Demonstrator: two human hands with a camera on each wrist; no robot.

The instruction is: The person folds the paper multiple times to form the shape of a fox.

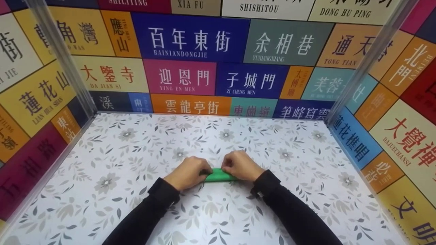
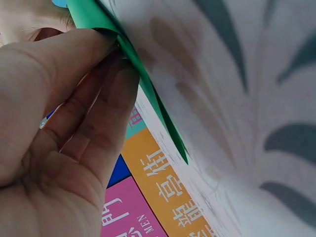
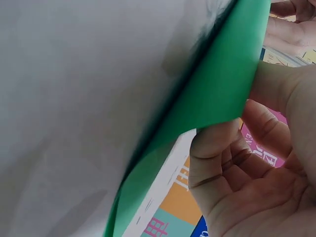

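Note:
A narrow strip of folded green paper point(image 1: 218, 176) lies across the middle of the table between the two hands. My left hand point(image 1: 190, 172) pinches its left end between thumb and fingers. In the left wrist view the green paper point(image 2: 92, 15) tapers to a pointed corner past the fingertips. My right hand point(image 1: 242, 165) grips the far edge near the right end. Seen from the right wrist, the green paper point(image 3: 215, 86) curves up from the table, with the thumb on one face and the forefinger behind the edge.
The table point(image 1: 112, 211) is covered with a white sheet printed with grey flowers and leaves. Upright panels with colourful Chinese place-name signs point(image 1: 190, 37) enclose its back and both sides. Clear strips point(image 1: 368, 64) run up the corners.

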